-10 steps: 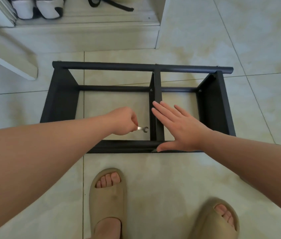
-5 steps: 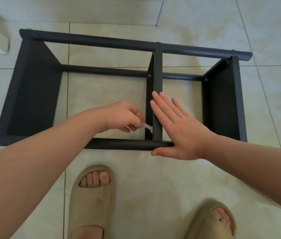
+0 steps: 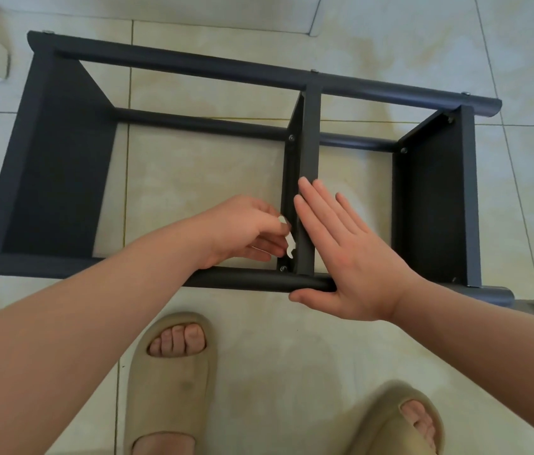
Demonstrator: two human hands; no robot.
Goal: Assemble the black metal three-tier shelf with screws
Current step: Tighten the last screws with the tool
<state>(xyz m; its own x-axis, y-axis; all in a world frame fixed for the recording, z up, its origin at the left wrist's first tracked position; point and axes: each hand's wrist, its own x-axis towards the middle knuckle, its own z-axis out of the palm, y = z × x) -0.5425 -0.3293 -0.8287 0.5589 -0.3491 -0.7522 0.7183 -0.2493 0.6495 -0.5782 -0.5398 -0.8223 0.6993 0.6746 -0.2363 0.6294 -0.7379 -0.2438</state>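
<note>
Black shelf (image 3: pixel 58 165) lying on its side on tiled floor (image 3: pixel 259 339). Left hand (image 3: pixel 242 231) pinching small wrench (image 3: pixel 288 241), its head hanging just at 12 o'clock of screw (image 3: pixel 282 268). Right hand (image 3: pixel 347 257), at 3 o'clock of wrench, lying flat with fingers straight, pressing middle panel (image 3: pixel 309 142).

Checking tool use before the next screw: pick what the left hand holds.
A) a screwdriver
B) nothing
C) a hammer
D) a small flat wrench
D: the left hand pinches a small flat wrench, its open end pointing down beside the middle panel.
</note>
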